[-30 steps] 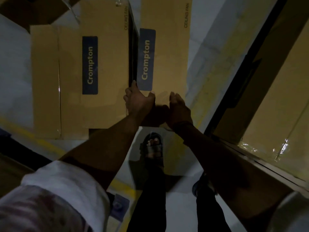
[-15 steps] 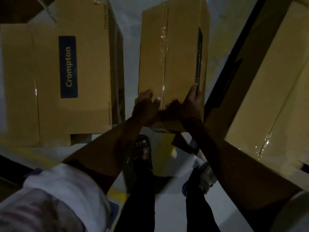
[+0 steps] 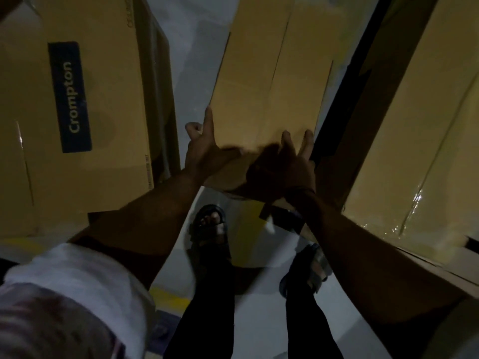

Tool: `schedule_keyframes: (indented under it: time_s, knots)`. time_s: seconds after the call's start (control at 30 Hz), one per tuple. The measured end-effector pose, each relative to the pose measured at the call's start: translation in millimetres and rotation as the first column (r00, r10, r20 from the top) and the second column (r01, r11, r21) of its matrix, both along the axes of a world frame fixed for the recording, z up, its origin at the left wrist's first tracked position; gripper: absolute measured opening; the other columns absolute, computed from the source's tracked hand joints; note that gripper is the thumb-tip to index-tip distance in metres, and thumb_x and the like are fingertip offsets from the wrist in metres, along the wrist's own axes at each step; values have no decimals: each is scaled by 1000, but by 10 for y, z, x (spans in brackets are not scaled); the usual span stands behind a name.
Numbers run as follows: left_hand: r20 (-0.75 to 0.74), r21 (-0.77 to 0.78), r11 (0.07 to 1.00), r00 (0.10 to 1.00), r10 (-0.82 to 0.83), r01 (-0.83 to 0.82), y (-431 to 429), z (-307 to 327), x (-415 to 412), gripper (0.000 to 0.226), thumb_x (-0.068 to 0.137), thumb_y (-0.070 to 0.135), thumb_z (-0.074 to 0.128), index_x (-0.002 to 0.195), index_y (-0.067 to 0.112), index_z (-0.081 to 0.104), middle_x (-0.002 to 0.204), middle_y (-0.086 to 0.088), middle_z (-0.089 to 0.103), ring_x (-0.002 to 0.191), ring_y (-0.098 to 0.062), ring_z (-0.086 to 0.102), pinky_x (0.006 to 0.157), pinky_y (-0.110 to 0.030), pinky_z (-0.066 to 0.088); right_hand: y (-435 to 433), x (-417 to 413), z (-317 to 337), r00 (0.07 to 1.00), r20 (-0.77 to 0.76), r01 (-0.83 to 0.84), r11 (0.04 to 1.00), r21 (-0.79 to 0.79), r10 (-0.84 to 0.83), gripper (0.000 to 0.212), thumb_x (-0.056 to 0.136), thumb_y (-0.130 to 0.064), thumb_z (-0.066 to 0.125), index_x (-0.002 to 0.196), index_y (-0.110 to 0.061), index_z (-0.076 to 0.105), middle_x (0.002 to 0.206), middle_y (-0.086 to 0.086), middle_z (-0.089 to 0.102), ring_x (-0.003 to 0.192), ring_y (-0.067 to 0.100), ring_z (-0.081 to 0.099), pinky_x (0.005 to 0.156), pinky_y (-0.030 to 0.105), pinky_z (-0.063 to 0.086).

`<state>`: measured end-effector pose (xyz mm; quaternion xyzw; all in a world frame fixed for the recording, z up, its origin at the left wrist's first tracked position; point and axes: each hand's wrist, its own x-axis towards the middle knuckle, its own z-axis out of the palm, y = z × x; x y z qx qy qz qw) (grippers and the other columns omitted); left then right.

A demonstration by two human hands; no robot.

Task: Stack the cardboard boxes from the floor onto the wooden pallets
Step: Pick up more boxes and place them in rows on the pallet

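Two hands are on the near end of the long box (image 3: 269, 86). My left hand (image 3: 204, 151) cups the near left corner with one finger laid straight up the side edge. My right hand (image 3: 287, 164) wraps the near right corner with its fingers spread up onto the top face. A second ago this box lay flat on the floor (image 3: 191, 73), blue label up, tight against the labelled box (image 3: 103, 112) on the left. Half a second ago it was rolled onto its side, with the label on its right face. Now a plain face with a centre seam is turned up at me and I see no label. The near end is clear of the floor above my left sandal (image 3: 210, 229), and a wide strip of floor has opened between it and the labelled box. The far end runs out of view, so I cannot tell whether it is off the ground too. The box has also swung right and sits just beside the dark gap in front of the stacked boxes (image 3: 427, 112). I read this as the pick being done and the carry to the stack under way. I cannot make out the pallet itself in this dim light. The labelled box on the left is not yet stacked.
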<state>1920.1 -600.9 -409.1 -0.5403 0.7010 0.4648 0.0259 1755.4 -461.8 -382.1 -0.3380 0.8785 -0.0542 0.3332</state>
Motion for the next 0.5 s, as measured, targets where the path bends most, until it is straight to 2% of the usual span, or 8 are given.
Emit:
schedule_keyframes:
  time_s: [0.03, 0.1, 0.13, 0.17, 0.23, 0.33, 0.43, 0.5]
  knots:
    - [20, -49, 998, 999, -32, 33, -45, 96, -12, 141, 55, 79, 77, 163, 29, 2, 147, -17, 21, 119, -40, 48, 97, -52, 50, -16, 45, 127, 999, -16, -51, 998, 22, 52, 99, 75, -81, 56, 156, -50, 8, 165, -8, -22, 130, 46, 46, 96, 53, 50]
    - [78, -76, 993, 993, -84, 90, -151, 297, -29, 141, 56, 83, 78, 162, 33, 0, 148, -17, 18, 121, -43, 47, 98, -53, 50, -33, 120, 389, 984, -38, -174, 984, 34, 175, 95, 83, -80, 52, 159, -36, 18, 168, -5, -9, 149, 41, 21, 108, 55, 41]
    - [113, -78, 990, 988, -106, 116, -200, 423, -37, 141, 57, 83, 79, 162, 34, -1, 150, -16, 17, 123, -43, 47, 98, -51, 50, -35, 156, 503, 975, -75, -208, 978, 21, 209, 94, 85, -81, 48, 159, -31, 21, 168, -4, -3, 153, 38, 12, 111, 56, 37]
    - [148, -88, 986, 980, -130, 144, -243, 556, -40, 141, 57, 83, 79, 162, 34, -1, 152, -16, 16, 125, -43, 47, 98, -48, 50, -54, 181, 637, 974, -110, -196, 981, 16, 196, 96, 83, -86, 43, 159, -31, 22, 168, -6, -2, 152, 38, 11, 111, 57, 36]
    - [199, -117, 975, 966, -164, 190, -310, 837, -43, 142, 56, 87, 76, 163, 36, -1, 154, -17, 16, 128, -43, 46, 96, -45, 52, -120, 207, 798, 990, -98, -99, 995, 1, 98, 99, 78, -92, 41, 157, -36, 23, 167, -10, -6, 148, 40, 21, 110, 56, 36]
    - [207, -129, 974, 966, -156, 185, -382, 1214, -35, 140, 55, 89, 74, 162, 40, -2, 158, -19, 14, 132, -44, 45, 96, -46, 51, -228, 187, 1045, 979, -147, -146, 989, -26, 140, 92, 77, -95, 34, 149, -38, 37, 167, -9, 9, 151, 35, 17, 106, 52, 36]
    - [170, -144, 982, 981, -98, 123, -407, 1554, -18, 136, 56, 88, 75, 161, 44, -1, 161, -16, 12, 136, -44, 44, 102, -48, 48, -312, 95, 1314, 977, -195, -102, 991, -88, 83, 101, 71, -98, 36, 153, -40, 30, 168, -5, 5, 134, 42, 38, 101, 47, 43]
    - [143, -188, 980, 989, -39, 66, -402, 1783, -37, 134, 58, 87, 75, 160, 47, -2, 160, -13, 14, 133, -42, 48, 101, -48, 50, -364, -2, 1484, 964, -245, -143, 980, -136, 107, 101, 72, -94, 42, 154, -37, 33, 168, 0, 8, 124, 43, 46, 96, 46, 47]
